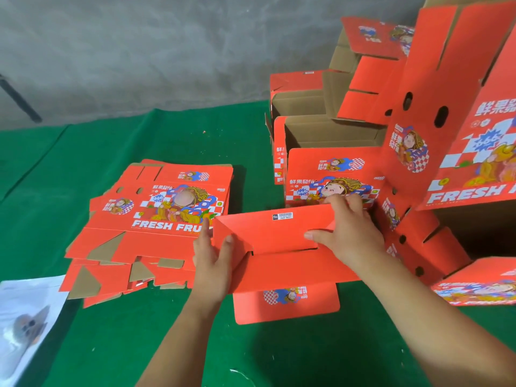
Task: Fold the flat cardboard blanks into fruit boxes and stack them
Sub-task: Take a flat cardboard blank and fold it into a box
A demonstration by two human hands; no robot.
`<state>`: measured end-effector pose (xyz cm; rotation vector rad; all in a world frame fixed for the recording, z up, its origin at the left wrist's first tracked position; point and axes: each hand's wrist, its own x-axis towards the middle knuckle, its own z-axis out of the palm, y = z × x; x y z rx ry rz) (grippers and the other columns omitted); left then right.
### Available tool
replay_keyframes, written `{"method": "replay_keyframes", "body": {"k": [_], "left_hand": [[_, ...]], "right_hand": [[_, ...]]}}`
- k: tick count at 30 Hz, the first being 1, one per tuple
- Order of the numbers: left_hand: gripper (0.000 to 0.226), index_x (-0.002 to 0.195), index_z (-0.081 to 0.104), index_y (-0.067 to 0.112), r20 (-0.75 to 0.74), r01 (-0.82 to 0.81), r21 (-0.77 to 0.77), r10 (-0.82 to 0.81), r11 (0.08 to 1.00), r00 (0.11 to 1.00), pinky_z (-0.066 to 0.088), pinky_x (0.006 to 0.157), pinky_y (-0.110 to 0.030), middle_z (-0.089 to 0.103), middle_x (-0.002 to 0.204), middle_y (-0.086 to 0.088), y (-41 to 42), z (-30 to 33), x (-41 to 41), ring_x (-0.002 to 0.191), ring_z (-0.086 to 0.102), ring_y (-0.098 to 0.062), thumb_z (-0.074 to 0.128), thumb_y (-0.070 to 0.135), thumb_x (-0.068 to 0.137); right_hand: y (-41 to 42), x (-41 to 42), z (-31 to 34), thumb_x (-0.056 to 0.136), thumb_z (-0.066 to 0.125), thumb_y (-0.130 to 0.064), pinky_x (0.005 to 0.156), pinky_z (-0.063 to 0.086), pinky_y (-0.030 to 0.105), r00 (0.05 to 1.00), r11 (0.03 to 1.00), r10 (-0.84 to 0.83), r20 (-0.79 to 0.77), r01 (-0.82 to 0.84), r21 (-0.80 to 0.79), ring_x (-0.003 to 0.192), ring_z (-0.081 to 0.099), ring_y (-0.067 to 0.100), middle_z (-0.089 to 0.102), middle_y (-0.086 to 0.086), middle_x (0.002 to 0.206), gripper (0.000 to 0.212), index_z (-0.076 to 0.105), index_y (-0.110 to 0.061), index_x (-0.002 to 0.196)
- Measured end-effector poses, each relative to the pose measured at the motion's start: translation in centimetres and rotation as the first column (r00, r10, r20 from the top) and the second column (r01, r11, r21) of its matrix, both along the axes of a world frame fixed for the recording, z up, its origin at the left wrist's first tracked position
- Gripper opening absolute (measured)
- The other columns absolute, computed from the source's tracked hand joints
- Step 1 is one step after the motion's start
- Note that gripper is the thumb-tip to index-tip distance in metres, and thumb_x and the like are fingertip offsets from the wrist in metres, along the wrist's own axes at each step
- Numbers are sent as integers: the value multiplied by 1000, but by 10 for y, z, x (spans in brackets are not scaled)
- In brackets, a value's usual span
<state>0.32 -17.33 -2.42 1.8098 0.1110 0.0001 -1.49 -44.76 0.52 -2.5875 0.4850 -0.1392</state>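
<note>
A red cardboard fruit box [273,233] lies in front of me with its plain bottom flaps facing up. My left hand [213,261] presses on the left end of those flaps, thumb up along the edge and fingers flat. My right hand [346,233] lies over the right end, its fingertips pushing one flap down into the slot. A pile of flat printed blanks [156,219] rests on the green cloth to the left. Several folded boxes [321,129] with open brown insides are stacked behind and to the right.
A green cloth [111,344] covers the floor below a grey wall [139,51]. A white plastic bag [25,319] lies at the lower left. More folded red boxes [460,135] tower at the right edge, close to my right arm.
</note>
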Motion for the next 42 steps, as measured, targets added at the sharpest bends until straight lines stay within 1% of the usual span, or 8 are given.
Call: {"method": "replay_keyframes", "body": {"k": [7,12,15,18,23,27,32,42], "left_hand": [[79,147,52,31,-161,115,-421,-198,900,967,38,118,-44,62,143,3,2,-5,-7,132,58,-14,66,73,82],[70,141,60,32,-119,174,-519,-272,837,955,53,100,-33,62,144,-5,2,14,-13,132,60,-21,46,79,91],[60,138,60,31,-52,143,-574,-210,806,976,55,99,-42,64,142,-4,-4,28,-30,132,59,-26,47,72,96],[54,131,64,27,-80,19,-535,-72,845,994,44,109,-57,65,140,-6,1,29,-32,132,59,-31,68,60,89],[20,124,57,4,-252,211,-456,-353,865,901,48,53,-4,73,104,-22,14,17,-28,64,69,9,51,7,105],[59,127,46,7,-316,236,-369,-360,899,878,60,58,-32,77,87,2,15,-3,-60,67,73,-13,83,8,80],[56,125,47,30,-223,356,-294,-426,887,877,57,65,-28,72,116,-3,20,-15,-77,91,73,-17,69,-5,88],[65,127,68,24,-145,156,-597,-297,787,944,61,82,-35,75,115,0,-35,25,-72,104,73,-17,50,74,90]], "right_hand": [[8,-12,-2,65,61,-82,105,41,37,992,942,-59,116,17,336,131,44,23,37,-5,131,74,55,-42,127],[-29,-28,31,75,63,-75,70,62,41,961,-4,-223,-161,164,986,94,77,27,78,9,110,56,81,-30,102],[-51,-51,23,75,73,-62,69,62,44,967,-85,3,-254,254,964,87,77,33,78,15,103,53,81,-16,101],[-50,-76,12,63,88,-38,72,62,41,966,-105,157,-204,221,970,90,76,32,76,19,108,53,80,-10,107],[-50,-104,-11,81,66,-3,109,45,60,973,13,226,34,-38,999,132,57,42,58,16,146,85,39,-37,154],[-44,-126,-23,70,71,-11,104,52,52,970,402,242,30,-128,907,128,62,22,62,-3,141,87,42,-44,145],[-36,-150,-41,79,81,-32,113,44,39,1000,479,17,-15,5,878,129,59,8,52,-4,149,79,43,-47,147],[-25,-207,-50,76,75,-12,80,57,25,954,599,-236,185,-7,801,96,72,11,72,-10,104,67,41,-32,130]]}}
